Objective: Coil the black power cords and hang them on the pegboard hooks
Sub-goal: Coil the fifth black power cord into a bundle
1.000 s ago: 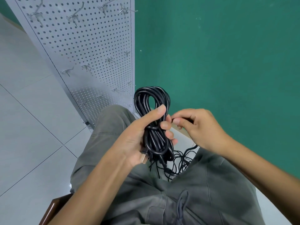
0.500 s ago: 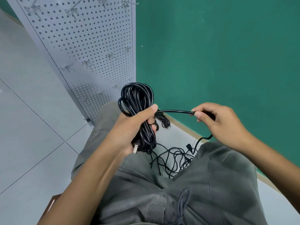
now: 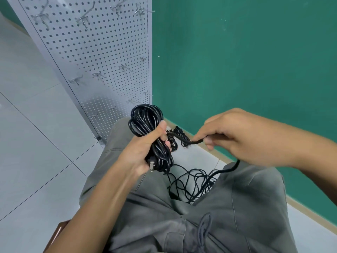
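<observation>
— Where is this?
— A seated person in grey trousers [image 3: 228,216] looks down at a pale tiled floor [image 3: 36,143]; a matte green wall [image 3: 246,61] rises ahead, and a grey perforated metal pegboard [image 3: 102,52] with bare wire hooks [image 3: 76,81] leans beside it.

— And the cord?
— The left hand [image 3: 140,154] grips a glossy black coiled cord [image 3: 147,125] above the left thigh, its two-pin plug [image 3: 151,164] poking out under the palm. The right hand [image 3: 237,137] pinches the cord's loose end [image 3: 196,142], just right of the coil.

— Anything else?
— More cords [image 3: 193,181] lie tangled on the floor between the knees; two small bundles [image 3: 179,136] sit by the skirting.
</observation>
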`<state>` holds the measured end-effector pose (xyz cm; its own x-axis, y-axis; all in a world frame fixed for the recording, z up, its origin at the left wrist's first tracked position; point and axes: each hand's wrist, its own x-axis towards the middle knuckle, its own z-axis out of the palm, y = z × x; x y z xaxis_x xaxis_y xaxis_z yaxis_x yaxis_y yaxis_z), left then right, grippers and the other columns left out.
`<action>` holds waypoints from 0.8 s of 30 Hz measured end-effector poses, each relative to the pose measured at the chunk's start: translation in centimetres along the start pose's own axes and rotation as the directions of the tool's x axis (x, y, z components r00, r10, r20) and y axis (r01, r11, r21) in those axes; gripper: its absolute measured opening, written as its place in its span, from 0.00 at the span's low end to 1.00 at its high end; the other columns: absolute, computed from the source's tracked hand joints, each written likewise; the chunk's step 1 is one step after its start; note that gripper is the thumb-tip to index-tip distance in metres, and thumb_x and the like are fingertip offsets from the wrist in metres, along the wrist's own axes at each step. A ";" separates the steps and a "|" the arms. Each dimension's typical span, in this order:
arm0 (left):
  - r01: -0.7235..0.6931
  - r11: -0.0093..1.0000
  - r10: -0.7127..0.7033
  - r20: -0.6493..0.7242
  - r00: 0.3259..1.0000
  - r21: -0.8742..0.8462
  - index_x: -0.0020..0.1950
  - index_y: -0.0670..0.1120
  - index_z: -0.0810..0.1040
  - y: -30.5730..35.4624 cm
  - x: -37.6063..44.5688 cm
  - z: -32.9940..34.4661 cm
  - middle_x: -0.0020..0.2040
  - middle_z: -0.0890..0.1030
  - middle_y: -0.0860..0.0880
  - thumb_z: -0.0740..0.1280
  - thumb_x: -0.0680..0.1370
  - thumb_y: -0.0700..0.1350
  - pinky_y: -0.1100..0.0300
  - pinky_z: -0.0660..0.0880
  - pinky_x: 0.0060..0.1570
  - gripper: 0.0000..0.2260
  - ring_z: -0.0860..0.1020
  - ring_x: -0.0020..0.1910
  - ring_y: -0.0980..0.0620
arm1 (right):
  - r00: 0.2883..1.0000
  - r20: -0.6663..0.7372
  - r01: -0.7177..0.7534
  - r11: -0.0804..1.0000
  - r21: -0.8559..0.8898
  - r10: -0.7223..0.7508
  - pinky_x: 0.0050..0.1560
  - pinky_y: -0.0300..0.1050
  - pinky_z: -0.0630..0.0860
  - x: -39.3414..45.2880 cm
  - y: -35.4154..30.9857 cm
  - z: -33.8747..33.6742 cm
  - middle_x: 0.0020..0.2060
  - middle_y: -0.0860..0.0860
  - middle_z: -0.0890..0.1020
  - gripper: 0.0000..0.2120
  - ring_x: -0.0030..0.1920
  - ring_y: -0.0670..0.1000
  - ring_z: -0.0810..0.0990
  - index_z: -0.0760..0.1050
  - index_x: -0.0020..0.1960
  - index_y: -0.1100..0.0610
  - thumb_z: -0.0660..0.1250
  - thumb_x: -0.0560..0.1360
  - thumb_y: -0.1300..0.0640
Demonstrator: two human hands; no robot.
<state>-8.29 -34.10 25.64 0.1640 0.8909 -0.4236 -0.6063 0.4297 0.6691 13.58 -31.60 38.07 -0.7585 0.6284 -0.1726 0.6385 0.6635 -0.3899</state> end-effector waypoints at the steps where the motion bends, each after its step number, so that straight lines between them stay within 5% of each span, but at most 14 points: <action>1: 0.002 1.000 -0.002 0.006 1.000 0.008 0.45 0.44 0.79 0.2 0.2 -0.3 0.35 0.77 0.50 0.87 0.56 0.56 0.56 0.77 0.37 0.28 0.77 0.35 0.49 | 0.998 -0.058 -0.008 1.000 0.011 0.009 0.40 0.30 0.69 0.0 0.6 -0.3 0.38 0.40 0.82 0.14 0.39 0.40 0.78 0.84 0.56 0.50 0.65 0.80 0.66; 5: -0.038 0.999 0.038 -0.007 0.999 0.022 0.44 0.46 0.79 -0.2 0.7 -0.7 0.36 0.76 0.50 0.88 0.55 0.56 0.56 0.77 0.38 0.28 0.77 0.35 0.49 | 0.964 -0.154 -0.215 0.976 0.035 0.218 0.36 0.32 0.68 1.1 5.6 0.3 0.37 0.41 0.84 0.11 0.31 0.43 0.72 0.84 0.52 0.49 0.67 0.81 0.63; 9: -0.084 0.996 0.083 0.030 0.996 0.044 0.42 0.46 0.80 -0.6 0.5 -0.4 0.35 0.73 0.49 0.79 0.70 0.51 0.58 0.77 0.35 0.12 0.74 0.33 0.50 | 0.943 0.069 -0.330 0.882 0.336 0.326 0.39 0.36 0.70 2.9 8.3 3.7 0.43 0.50 0.86 0.06 0.31 0.41 0.73 0.81 0.54 0.56 0.65 0.82 0.63; 12: -0.061 0.996 0.051 0.159 0.986 0.062 0.44 0.45 0.78 -0.4 -0.2 0.0 0.35 0.72 0.49 0.77 0.73 0.49 0.60 0.77 0.35 0.11 0.74 0.33 0.51 | 0.950 0.186 -0.311 0.810 0.497 0.250 0.42 0.47 0.72 4.6 7.8 5.8 0.49 0.56 0.86 0.08 0.36 0.48 0.76 0.79 0.59 0.58 0.69 0.80 0.60; 15: -0.057 0.987 0.018 0.249 0.968 0.152 0.44 0.45 0.82 -0.6 -0.6 0.4 0.34 0.73 0.50 0.79 0.68 0.52 0.59 0.78 0.36 0.14 0.75 0.33 0.51 | 0.976 0.192 -0.206 0.726 0.656 0.103 0.42 0.44 0.73 6.0 6.5 7.0 0.46 0.48 0.87 0.07 0.39 0.51 0.74 0.78 0.61 0.52 0.66 0.83 0.55; 18: -0.052 0.985 0.016 0.214 0.977 0.162 0.44 0.45 0.83 -0.8 -0.5 0.3 0.34 0.74 0.50 0.81 0.66 0.55 0.58 0.79 0.37 0.17 0.76 0.33 0.51 | 0.992 0.070 -0.122 0.710 0.694 0.101 0.38 0.38 0.70 7.0 6.3 7.9 0.34 0.47 0.80 0.06 0.36 0.50 0.71 0.81 0.52 0.52 0.65 0.83 0.57; 24: -0.094 0.976 0.064 0.149 0.987 0.198 0.51 0.40 0.80 -1.6 -0.7 1.1 0.35 0.74 0.48 0.74 0.72 0.49 0.57 0.79 0.36 0.14 0.77 0.33 0.50 | 0.982 0.002 -0.134 0.698 0.703 0.186 0.33 0.36 0.63 6.2 8.5 10.2 0.32 0.57 0.77 0.12 0.31 0.48 0.65 0.81 0.45 0.66 0.66 0.82 0.59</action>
<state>-6.58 -35.28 25.52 0.2388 0.9287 -0.2837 -0.4530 0.3650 0.8134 12.96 -26.20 24.41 -0.6266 0.7401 -0.2444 0.4560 0.0938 -0.8850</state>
